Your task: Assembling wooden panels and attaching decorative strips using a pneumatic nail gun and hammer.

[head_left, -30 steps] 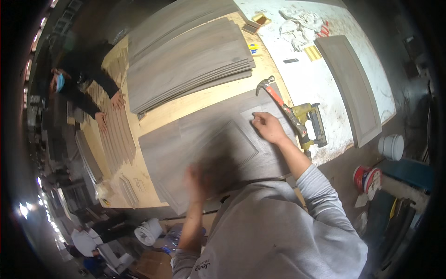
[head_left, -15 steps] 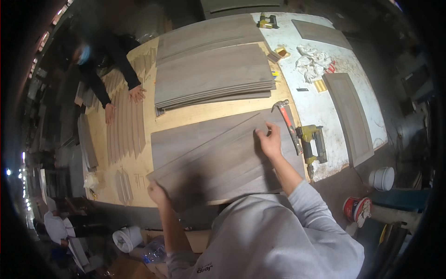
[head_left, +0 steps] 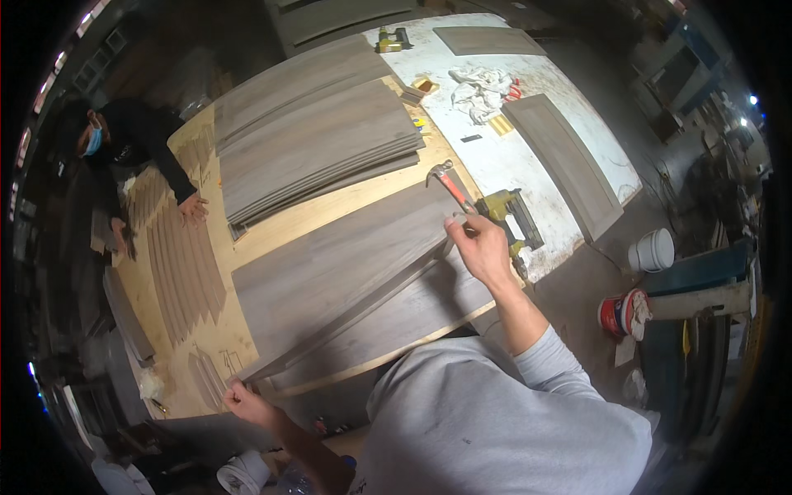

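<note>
My left hand [head_left: 250, 403] and my right hand [head_left: 483, 250] each pinch one end of a long grey-brown wooden board [head_left: 386, 285], seen nearly edge-on. It slants above a large flat wooden panel [head_left: 322, 257] on the workbench and casts a dark shadow. My left hand is by the bench's front edge, my right at the panel's right side. Beyond my right fingers, a claw hammer [head_left: 454, 191] with a red handle lies close to an olive-green nail gun [head_left: 513, 219].
A stack of panels [head_left: 322, 148] lies behind. At left, a co-worker's hands [head_left: 194, 209] are over several wooden strips [head_left: 181, 272]. Framed panels [head_left: 565, 165], white cloth [head_left: 480, 92] and a second nail gun [head_left: 393, 40] are on the white surface. Buckets [head_left: 652, 250] stand at right.
The held board has tipped from showing its broad face to nearly edge-on. My left hand has moved down and left. The view has shifted, so the bench appears turned.
</note>
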`<state>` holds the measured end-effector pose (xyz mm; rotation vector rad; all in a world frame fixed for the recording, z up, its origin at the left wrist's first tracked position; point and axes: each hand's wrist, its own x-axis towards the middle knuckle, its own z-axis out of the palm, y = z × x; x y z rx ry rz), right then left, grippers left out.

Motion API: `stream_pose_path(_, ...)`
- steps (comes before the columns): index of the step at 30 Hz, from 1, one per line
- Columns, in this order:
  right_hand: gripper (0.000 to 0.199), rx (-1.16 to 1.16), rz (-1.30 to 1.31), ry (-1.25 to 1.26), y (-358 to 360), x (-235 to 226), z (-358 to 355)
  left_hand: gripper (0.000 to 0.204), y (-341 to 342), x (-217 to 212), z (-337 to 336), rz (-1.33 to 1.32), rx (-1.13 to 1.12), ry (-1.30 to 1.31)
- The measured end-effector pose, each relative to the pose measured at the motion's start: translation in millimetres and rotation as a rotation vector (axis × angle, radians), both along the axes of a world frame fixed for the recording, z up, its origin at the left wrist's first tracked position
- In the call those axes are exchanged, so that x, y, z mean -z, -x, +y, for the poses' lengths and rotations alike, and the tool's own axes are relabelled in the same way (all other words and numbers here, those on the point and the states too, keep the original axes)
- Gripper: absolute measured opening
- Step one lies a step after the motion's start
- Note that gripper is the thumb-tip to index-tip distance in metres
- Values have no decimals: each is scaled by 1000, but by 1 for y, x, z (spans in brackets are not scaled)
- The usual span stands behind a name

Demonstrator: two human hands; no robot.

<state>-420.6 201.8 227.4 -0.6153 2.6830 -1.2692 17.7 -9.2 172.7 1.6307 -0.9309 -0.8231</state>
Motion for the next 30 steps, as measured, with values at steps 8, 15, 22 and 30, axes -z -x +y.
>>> stream_pose_path(8, 52, 50, -83, 313, 12, 48, 28, 26, -3, -10, 11, 144, -34, -30)
stream_pose_path(15, 63, -287, -628, 304, 7, 130, 29, 66, -59, 165, -8, 289, 343, -66)
stream_pose_path(22, 70, -335, -602, 28, 101, 119, 71, 59, 6, 98, -4, 149, 736, -387)
stream_pose_path(30, 104, -594, -984, 1564, 227, 4, 113, 54, 275, 29, 50, 628, 824, -506)
